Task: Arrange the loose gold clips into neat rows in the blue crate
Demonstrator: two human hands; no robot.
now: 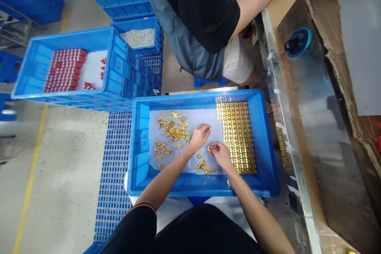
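Observation:
A blue plastic crate (139, 107) sits in front of me, its floor lined with a white sheet (205, 117). My right hand (220, 154) pinches a small gold metal piece (209, 149) between thumb and fingertips, over the sheet. Just to its upper left, my left hand (201, 135) has its fingers drawn together; what lies between the tips, if anything, is too small to make out. Loose gold pieces (174, 129) are scattered left of my hands, and a smaller cluster (204, 166) lies below them. Tight rows of gold pieces (239, 139) fill the crate's right side.
A co-worker's arm (253, 6) reaches to the metal-edged workbench (312, 127) on the right. Another blue crate (114, 63) with red pieces (65, 69) tops a stack at left. Behind it, a bin holds whitish small parts (138, 37). Blue slatted pallets (116, 166) lie on the floor.

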